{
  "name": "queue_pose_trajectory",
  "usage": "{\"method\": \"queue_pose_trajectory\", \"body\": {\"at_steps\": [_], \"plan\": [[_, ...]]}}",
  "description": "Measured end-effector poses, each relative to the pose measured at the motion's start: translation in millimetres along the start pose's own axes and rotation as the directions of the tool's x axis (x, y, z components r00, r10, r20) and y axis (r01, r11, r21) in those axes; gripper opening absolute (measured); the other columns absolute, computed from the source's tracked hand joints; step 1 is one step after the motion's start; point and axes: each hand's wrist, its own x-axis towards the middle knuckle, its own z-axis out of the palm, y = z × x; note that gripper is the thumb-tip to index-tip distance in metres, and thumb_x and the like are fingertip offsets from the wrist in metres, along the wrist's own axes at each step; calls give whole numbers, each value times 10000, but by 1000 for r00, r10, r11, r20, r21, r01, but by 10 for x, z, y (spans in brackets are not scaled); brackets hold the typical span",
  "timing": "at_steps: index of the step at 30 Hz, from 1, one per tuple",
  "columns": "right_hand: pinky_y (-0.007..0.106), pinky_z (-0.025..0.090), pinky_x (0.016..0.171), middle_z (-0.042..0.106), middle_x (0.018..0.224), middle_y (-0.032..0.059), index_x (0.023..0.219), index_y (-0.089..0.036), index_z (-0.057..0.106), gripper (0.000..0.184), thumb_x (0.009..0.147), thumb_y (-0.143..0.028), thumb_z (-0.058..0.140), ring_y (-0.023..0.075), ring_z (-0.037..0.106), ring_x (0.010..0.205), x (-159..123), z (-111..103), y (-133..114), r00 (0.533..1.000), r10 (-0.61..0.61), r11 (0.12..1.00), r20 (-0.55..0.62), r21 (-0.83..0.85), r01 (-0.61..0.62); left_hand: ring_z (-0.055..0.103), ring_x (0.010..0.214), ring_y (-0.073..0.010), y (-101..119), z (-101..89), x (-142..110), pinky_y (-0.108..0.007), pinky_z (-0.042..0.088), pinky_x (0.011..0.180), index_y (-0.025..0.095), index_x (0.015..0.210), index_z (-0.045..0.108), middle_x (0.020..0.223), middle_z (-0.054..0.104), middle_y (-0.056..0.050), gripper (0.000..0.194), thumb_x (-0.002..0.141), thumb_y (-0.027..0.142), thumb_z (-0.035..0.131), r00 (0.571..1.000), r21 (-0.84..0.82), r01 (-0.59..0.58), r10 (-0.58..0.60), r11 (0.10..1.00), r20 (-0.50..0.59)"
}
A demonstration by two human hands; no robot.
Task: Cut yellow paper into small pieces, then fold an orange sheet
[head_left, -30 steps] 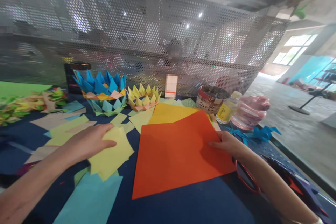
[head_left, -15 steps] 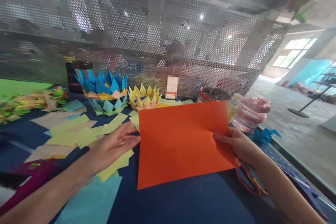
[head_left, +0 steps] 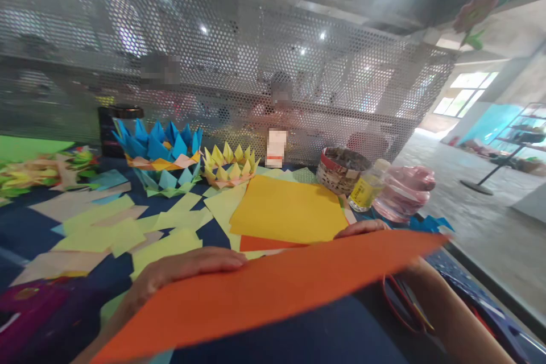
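An orange paper sheet (head_left: pixel 281 290) is tipped steeply, so it shows as a long slanted strip over the table. My left hand (head_left: pixel 187 266) grips its far edge on the left, fingers lying along it and thumb hidden. On the right, my right hand (head_left: pixel 362 228) grips the same sheet, mostly covered by it. Just beyond lies a stack of yellow paper (head_left: pixel 290 207), with more orange paper showing under its near edge. Red-handled scissors (head_left: pixel 401 307) rest beside my right forearm.
Blue folded-paper lotus (head_left: pixel 160 148) and yellow lotus (head_left: pixel 230 162) stand at the back left, near scattered pale paper pieces (head_left: pixel 102 227). A round container (head_left: pixel 341 173), a yellow-labelled bottle (head_left: pixel 364 190) and a pink plastic bundle (head_left: pixel 403 193) stand right. A perforated metal screen (head_left: pixel 239 62) rises behind.
The orange sheet has come lower and nearer and tipped from facing me to almost edge-on, uncovering the yellow stack. My left hand has moved from beside its left edge onto its far edge.
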Motion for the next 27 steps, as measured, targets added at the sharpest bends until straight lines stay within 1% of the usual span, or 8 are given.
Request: {"method": "queue_pose_trajectory", "body": {"at_steps": [2,4,9,14,19,22,24,27], "plan": [[371,557,728,750,891,96,783,-238,771,436,519,-585,771,301,698,807,-2,-39,-22,998,30,999,50,16,-31,572,1143,-351,35,-17,-21,-438,407,1029,389,911,758,1101,724,13,449,653,659,509,998,17,-35,34,999,52],[371,556,741,745,919,98,804,-243,768,442,544,-598,740,303,694,834,13,-56,-17,998,24,1000,54,-20,-23,551,1170,-358,62,-5,-23,-436,402,1032,406,940,748,1132,710,22,440,637,643,535,999,26,-22,21,999,42],[370,545,806,731,962,103,858,-193,749,366,631,-480,741,286,678,878,38,20,37,999,-37,983,12,-181,39,594,1122,-335,-39,45,75,-408,491,939,400,928,748,1111,719,28,339,684,547,566,991,-95,135,-134,986,10],[353,558,725,739,819,81,845,-157,728,370,656,-475,745,268,682,796,41,64,112,995,-55,984,-87,-175,39,637,1065,-324,-190,-10,154,-363,529,874,377,962,738,1102,727,24,417,580,530,673,966,-312,242,-197,919,170],[292,546,547,703,640,58,731,-164,672,385,626,-524,760,242,682,625,98,150,189,988,112,986,-104,-113,-124,651,1045,-319,-150,100,99,-414,529,900,318,958,719,1018,756,5,386,631,521,717,933,-474,348,-349,809,90],[328,579,646,739,811,77,905,-177,671,433,643,-510,761,282,705,774,122,214,214,980,196,978,-34,-64,-198,625,1098,-303,-135,182,84,-435,509,942,321,1079,661,1130,716,8,395,721,486,690,898,-469,436,-405,768,170],[374,579,753,729,987,94,1058,-190,639,509,666,-496,751,306,687,908,132,223,226,977,210,976,23,-58,-209,588,1154,-297,-152,211,91,-433,487,976,314,1156,615,1242,654,1,437,751,463,679,901,-478,433,-355,764,248],[404,574,785,681,1136,112,1144,-185,594,571,686,-496,734,313,674,952,147,187,246,982,180,978,51,-115,-173,534,1218,-295,-194,237,97,-442,457,1010,297,1262,528,1327,588,-22,538,764,426,687,912,-506,397,-269,766,309]]}}
